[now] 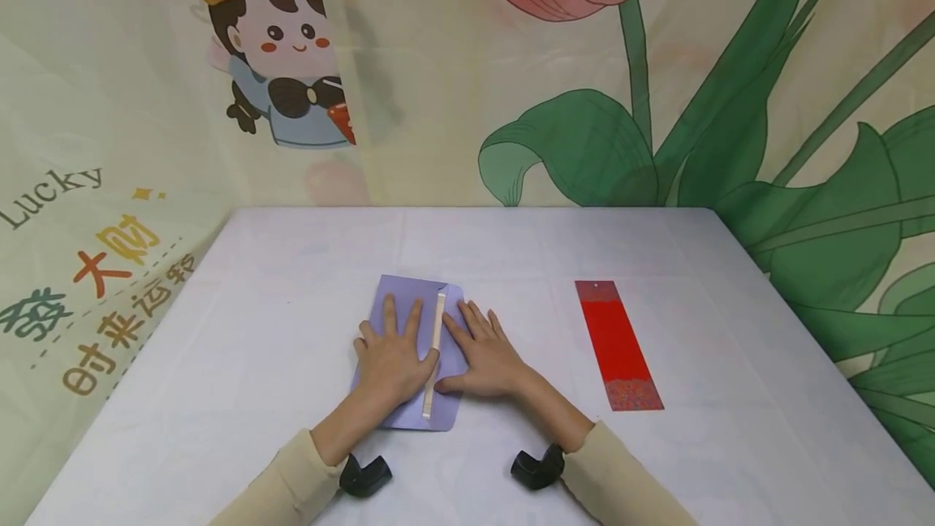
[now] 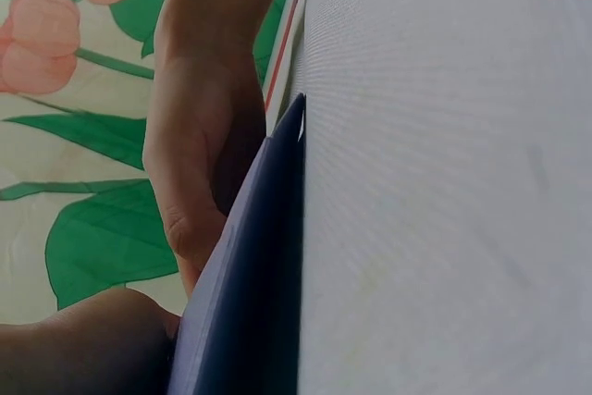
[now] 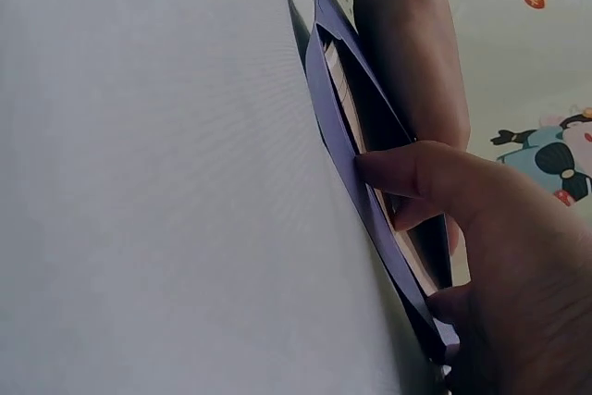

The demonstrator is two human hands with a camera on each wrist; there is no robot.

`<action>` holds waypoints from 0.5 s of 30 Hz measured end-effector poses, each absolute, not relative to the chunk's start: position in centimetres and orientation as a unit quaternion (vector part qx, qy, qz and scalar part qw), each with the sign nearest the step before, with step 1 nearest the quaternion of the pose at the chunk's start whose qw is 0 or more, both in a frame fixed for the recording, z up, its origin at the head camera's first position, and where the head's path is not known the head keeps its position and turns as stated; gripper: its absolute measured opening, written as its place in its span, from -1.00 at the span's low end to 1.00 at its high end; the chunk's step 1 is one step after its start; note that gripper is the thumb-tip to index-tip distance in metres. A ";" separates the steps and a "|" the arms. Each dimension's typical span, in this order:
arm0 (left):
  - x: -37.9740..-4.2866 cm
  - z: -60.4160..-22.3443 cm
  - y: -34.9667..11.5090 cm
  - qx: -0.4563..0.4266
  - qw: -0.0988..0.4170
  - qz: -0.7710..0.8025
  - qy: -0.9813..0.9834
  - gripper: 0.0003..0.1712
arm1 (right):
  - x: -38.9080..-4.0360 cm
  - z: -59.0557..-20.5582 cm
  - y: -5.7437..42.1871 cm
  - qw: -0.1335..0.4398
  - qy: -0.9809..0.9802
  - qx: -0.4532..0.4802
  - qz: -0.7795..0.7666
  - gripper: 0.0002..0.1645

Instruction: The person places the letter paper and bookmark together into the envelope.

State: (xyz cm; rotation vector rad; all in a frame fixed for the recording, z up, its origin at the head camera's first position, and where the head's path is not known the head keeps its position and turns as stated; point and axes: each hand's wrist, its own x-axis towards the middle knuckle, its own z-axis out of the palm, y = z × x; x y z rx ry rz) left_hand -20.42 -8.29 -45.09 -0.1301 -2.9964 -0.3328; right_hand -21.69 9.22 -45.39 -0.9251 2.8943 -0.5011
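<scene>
A purple envelope (image 1: pixel 402 420) lies on the white table, its flap (image 1: pixel 450 420) on the right side. Along the flap fold runs a narrow pale strip (image 1: pixel 436 331). My left hand (image 1: pixel 398 360) is spread flat over the envelope's body, thumb close to the strip. On the flap side, my right hand (image 1: pixel 489 360) rests with fingers extended, index and thumb tips touching the flap. In the right wrist view, the envelope (image 3: pixel 338 127) shows a dark gap beside the pale strip. The left wrist view shows the envelope's edge (image 2: pixel 245 256) slightly raised off the cloth.
A long red paper strip (image 1: pixel 619 343) with patterned ends lies to the right on the white tablecloth (image 1: pixel 511 250). A printed curtain (image 1: pixel 431 104) hangs behind the table. Black wrist mounts (image 1: pixel 365 476) sit under both forearms.
</scene>
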 end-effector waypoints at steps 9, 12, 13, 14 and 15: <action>-20.4 -45.1 -8.4 -0.045 0.061 -0.111 -0.991 -0.10 | -21.8 -45.3 8.9 0.032 0.942 -0.289 -0.168 0.19; -20.4 -45.1 -8.4 -0.047 0.060 -0.110 -0.991 -0.10 | -21.8 -45.3 8.9 0.034 0.941 -0.290 -0.170 0.16; -20.4 -45.1 -8.4 -0.047 0.060 -0.111 -0.991 -0.10 | -21.8 -45.2 8.9 0.034 0.941 -0.290 -0.169 0.15; -20.4 -45.2 -8.3 -0.048 0.060 -0.112 -0.991 -0.10 | -21.8 -45.3 9.0 0.032 0.942 -0.290 -0.168 0.15; -20.4 -45.2 -8.3 -0.049 0.059 -0.112 -0.991 -0.10 | -21.7 -45.3 9.0 0.030 0.942 -0.289 -0.166 0.16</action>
